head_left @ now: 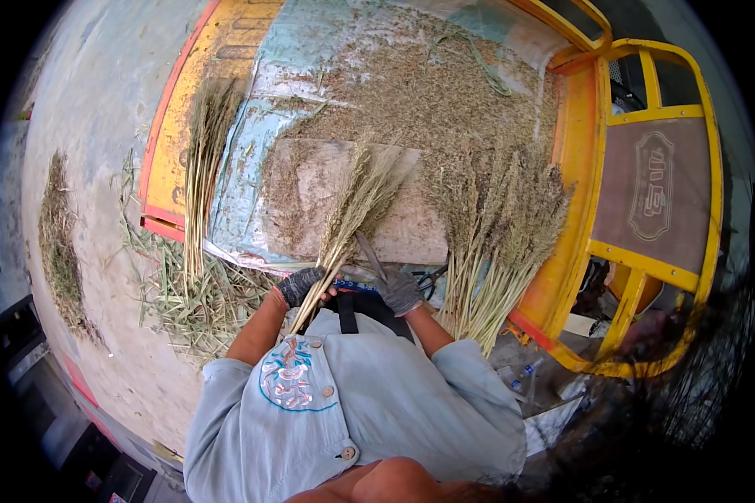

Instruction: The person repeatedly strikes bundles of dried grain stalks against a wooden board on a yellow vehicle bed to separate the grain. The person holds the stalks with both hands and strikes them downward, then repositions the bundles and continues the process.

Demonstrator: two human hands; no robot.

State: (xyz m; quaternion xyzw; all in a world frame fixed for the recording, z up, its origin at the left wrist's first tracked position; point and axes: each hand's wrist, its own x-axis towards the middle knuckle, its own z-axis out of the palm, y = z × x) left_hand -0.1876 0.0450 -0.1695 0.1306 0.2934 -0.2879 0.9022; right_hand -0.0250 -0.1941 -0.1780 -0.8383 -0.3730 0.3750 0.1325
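Note:
My left hand (300,287), in a dark fingerless glove, is closed around the pale stalks of a bunch of seeded stalks (344,222). The seed heads fan up and rightward over a flat, worn board (407,239) strewn with chaff. In my right hand (400,292), also gloved, is a knife (369,254). Its narrow grey blade points up and left, close beside the bunch; whether it touches the stalks I cannot tell. Right of that hand lies a dark-handled tool, perhaps scissors (430,281).
A loose heap of seeded stalks (499,235) lies at the right, against the yellow metal frame (579,226). Another bundle (201,168) rests over the bed's left edge. Loose seed (419,92) covers the blue sheet (239,201). Stripped leaves (201,302) and a plant pile (59,243) lie on the ground.

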